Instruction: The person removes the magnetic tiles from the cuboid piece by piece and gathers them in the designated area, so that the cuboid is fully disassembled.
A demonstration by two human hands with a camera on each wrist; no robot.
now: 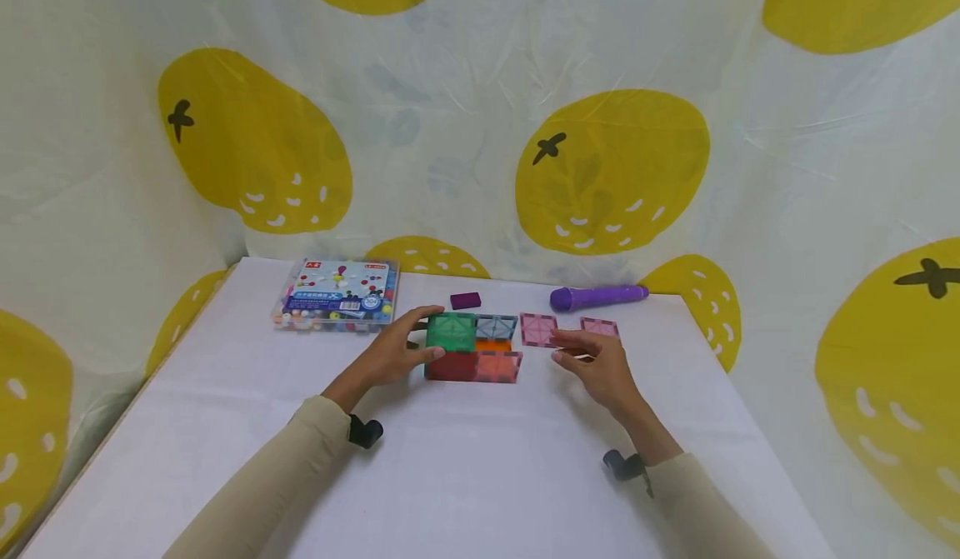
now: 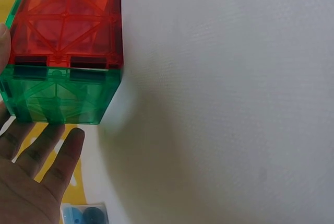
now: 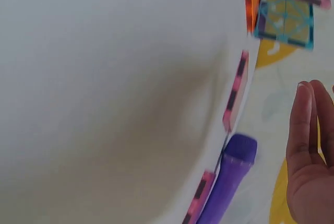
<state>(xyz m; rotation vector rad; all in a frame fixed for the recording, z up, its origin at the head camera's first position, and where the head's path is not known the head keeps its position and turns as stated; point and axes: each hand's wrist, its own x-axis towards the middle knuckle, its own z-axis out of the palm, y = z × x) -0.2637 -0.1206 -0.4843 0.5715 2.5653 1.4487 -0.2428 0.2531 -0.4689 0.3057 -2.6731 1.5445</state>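
Bright, even, soft light; faint shadows beneath hands; right wrist view motion-blurred, head view sharp

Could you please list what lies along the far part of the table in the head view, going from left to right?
Bead box → small purple block → left pink tile → right pink tile, with the purple torch lying behind the pink tiles.
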